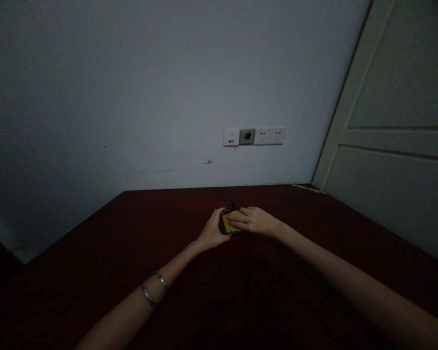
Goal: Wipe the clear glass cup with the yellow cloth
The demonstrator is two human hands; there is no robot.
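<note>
My left hand (210, 234) is wrapped around the left side of a dark, glossy object (221, 223) with a rounded edge; its kind is too dim to make out. Against the face of that object lies a yellow pad (228, 226), perhaps a cloth or a sponge. From the right, my right hand (254, 221) holds the pad, its fingers stretched across the yellow surface. A short dark stub (233, 206) sticks up behind the pad. Both hands meet over the dark red table (175, 209), near its far side.
Behind the table rises a pale wall (168, 97) with a row of switch and socket plates (269, 136). A panelled door or cabinet front (394, 146) borders the right side. A thin strip (308, 188) lies at the far right corner. Two bracelets (154, 288) circle my left forearm.
</note>
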